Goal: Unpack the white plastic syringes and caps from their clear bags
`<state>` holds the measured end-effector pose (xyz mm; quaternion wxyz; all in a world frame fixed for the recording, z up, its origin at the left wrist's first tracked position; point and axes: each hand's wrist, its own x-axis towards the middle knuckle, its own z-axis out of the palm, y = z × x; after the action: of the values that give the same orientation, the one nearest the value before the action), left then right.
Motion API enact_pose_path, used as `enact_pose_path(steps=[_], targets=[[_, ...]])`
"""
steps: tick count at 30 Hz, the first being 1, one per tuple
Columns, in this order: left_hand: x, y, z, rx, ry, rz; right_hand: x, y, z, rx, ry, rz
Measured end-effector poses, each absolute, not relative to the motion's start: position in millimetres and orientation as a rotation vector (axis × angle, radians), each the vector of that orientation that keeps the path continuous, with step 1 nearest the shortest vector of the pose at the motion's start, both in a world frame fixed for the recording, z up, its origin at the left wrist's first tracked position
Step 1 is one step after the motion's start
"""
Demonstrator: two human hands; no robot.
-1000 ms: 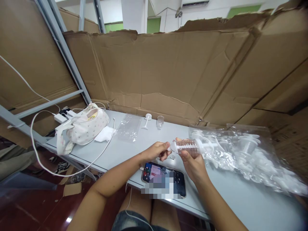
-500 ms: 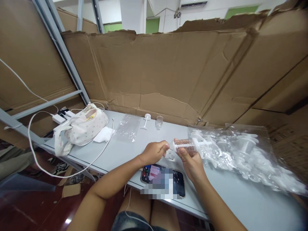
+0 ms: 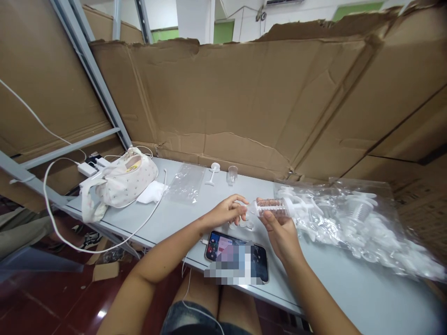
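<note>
My right hand (image 3: 281,230) is wrapped round a clear ribbed plastic syringe-like tube (image 3: 272,207), held sideways. A white plunger runs inside it and sticks out on the right, with its narrow tip pointing left. Just off that tip is my left hand (image 3: 228,210), fingers loosely bent and apart, with nothing visible in them. Small clear plastic pieces (image 3: 246,225) lie on the table below the tip, partly behind the left hand. Farther back stand a white plunger (image 3: 213,174) and a clear ribbed cup-like barrel (image 3: 232,176).
Clear bags of white plastic parts (image 3: 352,228) cover the table's right side. A phone (image 3: 237,256) lies at the front edge. To the left are a flat clear bag (image 3: 186,183), a white cloth pouch (image 3: 127,181) and a white cable (image 3: 47,200). Cardboard (image 3: 226,93) walls the back.
My left hand's fingers have loosened from a pinch at the tube's tip and spread a little. The right hand still holds the tube in nearly the same place.
</note>
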<state>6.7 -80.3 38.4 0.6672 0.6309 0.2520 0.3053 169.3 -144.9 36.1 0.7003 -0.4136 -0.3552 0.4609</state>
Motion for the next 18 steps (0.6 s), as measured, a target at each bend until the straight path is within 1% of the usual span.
enact_pose_path(steps=[5, 13, 18], targets=[[5.8, -77.6, 36.5, 1.450, 0.591, 0.728, 169.2, -145.0, 38.6, -0.929, -0.764, 1.026], [4.3, -78.8, 42.4, 1.454, 0.639, 0.580, 172.1, -144.7, 37.0, -0.906, -0.754, 1.044], [1.9, -76.5, 41.1, 1.379, 0.556, 0.496, 171.4, -145.8, 37.7, -0.896, -0.746, 1.055]])
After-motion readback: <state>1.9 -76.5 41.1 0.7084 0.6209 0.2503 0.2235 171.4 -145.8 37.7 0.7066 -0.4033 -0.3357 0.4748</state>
